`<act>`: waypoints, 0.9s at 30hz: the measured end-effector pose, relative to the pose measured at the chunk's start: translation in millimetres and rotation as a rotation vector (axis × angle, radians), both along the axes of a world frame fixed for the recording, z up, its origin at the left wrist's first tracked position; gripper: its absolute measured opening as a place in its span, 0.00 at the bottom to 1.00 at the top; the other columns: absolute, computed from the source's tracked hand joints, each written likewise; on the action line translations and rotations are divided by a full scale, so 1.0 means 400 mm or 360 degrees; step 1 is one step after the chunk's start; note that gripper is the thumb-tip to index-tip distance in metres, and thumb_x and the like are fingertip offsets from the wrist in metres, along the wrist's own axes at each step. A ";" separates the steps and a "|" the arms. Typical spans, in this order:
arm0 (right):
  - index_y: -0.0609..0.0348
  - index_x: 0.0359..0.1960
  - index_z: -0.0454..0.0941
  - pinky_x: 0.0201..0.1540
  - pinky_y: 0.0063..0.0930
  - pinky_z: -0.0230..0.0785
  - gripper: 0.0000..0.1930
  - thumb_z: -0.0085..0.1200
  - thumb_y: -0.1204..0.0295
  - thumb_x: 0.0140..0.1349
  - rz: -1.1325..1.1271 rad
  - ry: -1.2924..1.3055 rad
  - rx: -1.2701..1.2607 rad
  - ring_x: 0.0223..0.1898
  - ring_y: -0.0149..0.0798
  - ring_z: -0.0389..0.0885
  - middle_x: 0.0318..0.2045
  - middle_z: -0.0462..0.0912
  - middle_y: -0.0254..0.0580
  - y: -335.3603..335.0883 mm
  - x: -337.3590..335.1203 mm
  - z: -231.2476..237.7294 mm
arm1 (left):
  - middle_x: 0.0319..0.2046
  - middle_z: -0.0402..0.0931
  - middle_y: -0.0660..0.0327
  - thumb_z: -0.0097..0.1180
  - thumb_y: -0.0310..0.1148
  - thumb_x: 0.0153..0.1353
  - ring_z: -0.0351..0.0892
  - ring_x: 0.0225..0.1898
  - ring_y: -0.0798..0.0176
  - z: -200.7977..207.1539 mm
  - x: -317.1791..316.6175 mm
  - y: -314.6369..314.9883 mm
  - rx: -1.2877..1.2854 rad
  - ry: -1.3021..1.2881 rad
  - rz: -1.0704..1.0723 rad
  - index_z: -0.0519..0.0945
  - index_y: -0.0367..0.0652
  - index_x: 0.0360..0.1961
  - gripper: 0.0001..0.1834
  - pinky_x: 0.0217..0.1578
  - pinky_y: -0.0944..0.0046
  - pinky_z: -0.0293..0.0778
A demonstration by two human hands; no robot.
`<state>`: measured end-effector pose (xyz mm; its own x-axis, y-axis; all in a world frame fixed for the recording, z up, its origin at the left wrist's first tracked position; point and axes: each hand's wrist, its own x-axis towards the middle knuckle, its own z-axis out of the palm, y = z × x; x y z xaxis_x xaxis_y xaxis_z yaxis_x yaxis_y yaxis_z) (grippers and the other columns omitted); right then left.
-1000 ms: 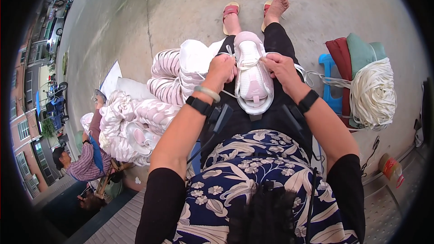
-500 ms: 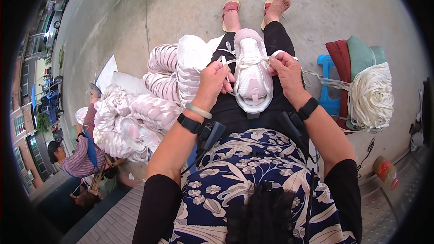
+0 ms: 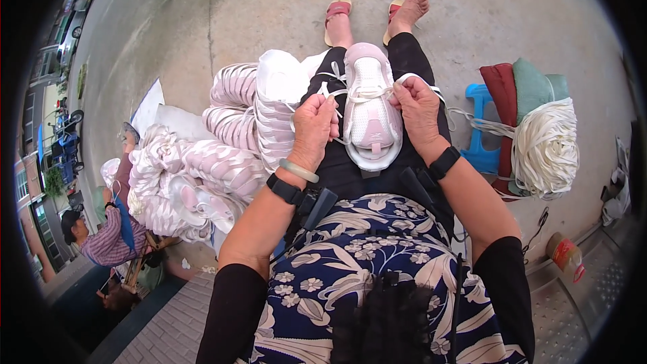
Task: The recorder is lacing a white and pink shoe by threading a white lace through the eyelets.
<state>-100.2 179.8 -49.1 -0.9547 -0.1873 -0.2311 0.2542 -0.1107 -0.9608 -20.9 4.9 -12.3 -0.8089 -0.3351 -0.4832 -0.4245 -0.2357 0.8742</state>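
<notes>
A pink and white shoe upper [image 3: 375, 120] lies across my lap between my thighs, toe end toward my feet. White shoelace [image 3: 367, 96] crosses its mesh front and trails out at both sides. At its left, my left hand [image 3: 314, 127] is closed with fingers curled, a lace end poking up from the pinch. My right hand [image 3: 418, 111] pinches the lace close to the upper's right edge, thumb against fingertips. More lace loops over my right thigh toward a bundle of white laces [image 3: 547, 152] at the right.
Stacked pink and white uppers [image 3: 232, 91] and a larger heap of them [image 3: 202, 168] lie to the left. A blue stool [image 3: 480, 121] carries red and green cloth beside the laces. A bottle [image 3: 565, 256] lies lower right. Another person [image 3: 114, 236] sits at far left.
My right hand has come slightly inward, nearer the upper's edge. Both hands still pinch the lace. The whole view has shifted a little.
</notes>
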 end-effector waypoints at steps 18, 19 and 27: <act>0.64 0.26 0.72 0.26 0.16 0.62 0.03 0.54 0.79 0.54 -0.0024 0.0227 0.0146 0.22 0.20 0.66 0.19 0.71 0.28 0.015 0.003 -0.016 | 0.18 0.73 0.65 0.53 0.31 0.59 0.69 0.13 0.77 0.008 0.012 -0.010 -0.0009 -0.0029 -0.0218 0.72 0.39 0.27 0.07 0.11 0.80 0.61; 0.64 0.27 0.72 0.26 0.16 0.61 0.03 0.54 0.79 0.53 0.0001 0.0214 0.0158 0.22 0.20 0.64 0.19 0.70 0.27 0.019 0.004 -0.012 | 0.18 0.73 0.65 0.53 0.31 0.59 0.69 0.13 0.77 0.009 0.013 -0.010 -0.0009 -0.0030 -0.0216 0.72 0.39 0.27 0.07 0.11 0.80 0.61; 0.64 0.27 0.72 0.25 0.16 0.61 0.03 0.54 0.79 0.52 -0.0004 0.0203 0.0130 0.22 0.20 0.63 0.19 0.70 0.27 0.016 0.006 -0.010 | 0.20 0.73 0.66 0.50 0.32 0.61 0.67 0.13 0.78 0.009 0.017 -0.004 -0.0090 -0.0046 -0.0236 0.71 0.40 0.29 0.07 0.10 0.80 0.58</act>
<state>-97.7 186.0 -53.1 -0.9777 -0.1707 -0.1223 0.1294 -0.0313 -0.9911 -14.1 3.5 -8.8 -0.8374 -0.2405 -0.4908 -0.4763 -0.1192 0.8712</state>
